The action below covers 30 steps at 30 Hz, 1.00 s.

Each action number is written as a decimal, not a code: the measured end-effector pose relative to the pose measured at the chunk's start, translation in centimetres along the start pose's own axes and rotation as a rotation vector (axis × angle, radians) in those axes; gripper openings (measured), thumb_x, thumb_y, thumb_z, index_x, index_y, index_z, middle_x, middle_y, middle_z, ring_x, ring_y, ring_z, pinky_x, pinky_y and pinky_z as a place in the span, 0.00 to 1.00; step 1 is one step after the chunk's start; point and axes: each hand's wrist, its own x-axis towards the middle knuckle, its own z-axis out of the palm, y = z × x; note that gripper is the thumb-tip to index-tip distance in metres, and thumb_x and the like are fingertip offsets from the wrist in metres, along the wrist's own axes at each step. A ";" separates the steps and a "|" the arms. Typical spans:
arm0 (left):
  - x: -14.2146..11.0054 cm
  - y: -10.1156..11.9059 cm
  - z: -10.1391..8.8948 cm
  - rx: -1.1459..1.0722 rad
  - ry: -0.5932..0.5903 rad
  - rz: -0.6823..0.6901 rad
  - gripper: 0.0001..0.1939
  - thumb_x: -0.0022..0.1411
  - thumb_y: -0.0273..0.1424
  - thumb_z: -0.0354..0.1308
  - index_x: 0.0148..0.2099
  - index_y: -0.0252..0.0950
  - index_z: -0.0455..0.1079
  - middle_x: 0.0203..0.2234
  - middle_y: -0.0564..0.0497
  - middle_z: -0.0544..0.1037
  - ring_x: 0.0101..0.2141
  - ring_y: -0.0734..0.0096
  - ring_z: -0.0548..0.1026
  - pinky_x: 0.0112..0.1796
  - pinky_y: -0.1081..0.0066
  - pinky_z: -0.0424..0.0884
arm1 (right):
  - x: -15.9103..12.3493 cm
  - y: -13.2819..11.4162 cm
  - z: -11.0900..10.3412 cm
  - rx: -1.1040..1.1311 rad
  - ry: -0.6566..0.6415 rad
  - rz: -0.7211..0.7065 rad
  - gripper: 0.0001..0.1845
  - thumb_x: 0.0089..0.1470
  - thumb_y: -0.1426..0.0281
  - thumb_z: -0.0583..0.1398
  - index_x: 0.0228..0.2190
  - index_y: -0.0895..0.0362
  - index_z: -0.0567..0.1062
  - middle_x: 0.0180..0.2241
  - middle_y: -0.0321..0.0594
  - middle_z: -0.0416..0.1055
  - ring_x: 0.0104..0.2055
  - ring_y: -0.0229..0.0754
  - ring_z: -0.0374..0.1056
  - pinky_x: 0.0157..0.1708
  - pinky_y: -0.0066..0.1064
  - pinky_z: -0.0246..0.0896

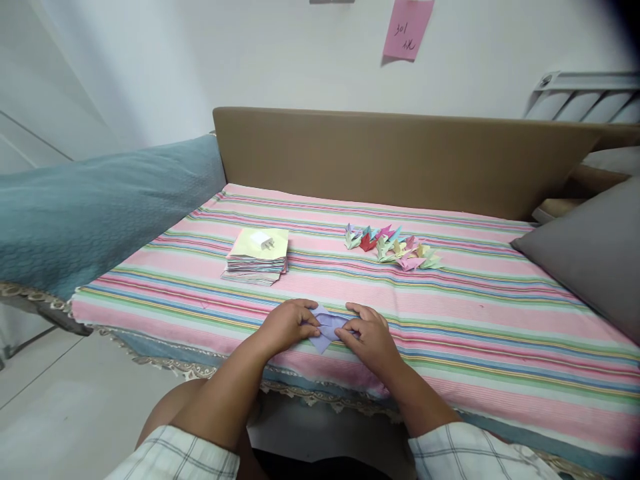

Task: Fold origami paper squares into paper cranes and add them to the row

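Observation:
A partly folded sheet of purple origami paper (327,325) lies near the front edge of the striped cloth, between my two hands. My left hand (290,325) pinches its left side, thumb and fingers closed on the paper. At the opposite side, my right hand (367,333) grips it with thumb and fingertips. One pointed corner of the paper sticks out toward me, and another points away at the top left. My fingers cover parts of the left and right edges.
Beyond my left hand stands a stack of square paper (257,260), with a white plug adapter (263,240) on top. Several folded paper cranes (393,247) in mixed colours sit farther right. A grey cushion (590,260) is at the right; a brown backrest board (380,157) runs behind.

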 end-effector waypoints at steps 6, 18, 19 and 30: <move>0.0 -0.7 -0.3 0.012 -0.016 -0.018 0.13 0.47 0.24 0.63 0.37 0.42 0.78 0.49 0.50 0.73 0.48 0.67 0.71 0.46 0.73 0.66 | -0.1 0.1 -0.3 0.014 -0.033 -0.032 0.10 0.52 0.61 0.59 0.26 0.50 0.79 0.51 0.43 0.67 0.53 0.50 0.61 0.50 0.46 0.54; -0.3 -0.4 -1.0 0.057 -0.033 0.007 0.03 0.46 0.27 0.65 0.27 0.40 0.76 0.33 0.53 0.79 0.48 0.67 0.71 0.41 0.74 0.65 | -0.1 0.0 -0.1 -0.031 -0.036 -0.034 0.13 0.53 0.58 0.57 0.26 0.50 0.79 0.52 0.44 0.66 0.54 0.51 0.60 0.49 0.46 0.53; -0.3 -0.3 -1.0 0.058 -0.027 0.005 0.03 0.46 0.28 0.66 0.25 0.39 0.75 0.32 0.53 0.79 0.48 0.66 0.71 0.41 0.75 0.65 | -0.1 0.0 0.0 -0.034 -0.035 -0.030 0.13 0.53 0.58 0.58 0.26 0.50 0.79 0.52 0.43 0.66 0.54 0.51 0.60 0.49 0.46 0.53; -0.1 0.5 0.6 0.054 0.221 -0.118 0.13 0.51 0.33 0.62 0.41 0.39 0.69 0.32 0.54 0.77 0.32 0.70 0.73 0.31 0.74 0.64 | 0.0 -0.2 0.2 -0.043 0.025 -0.077 0.11 0.52 0.60 0.59 0.25 0.52 0.77 0.49 0.43 0.68 0.52 0.50 0.61 0.49 0.44 0.54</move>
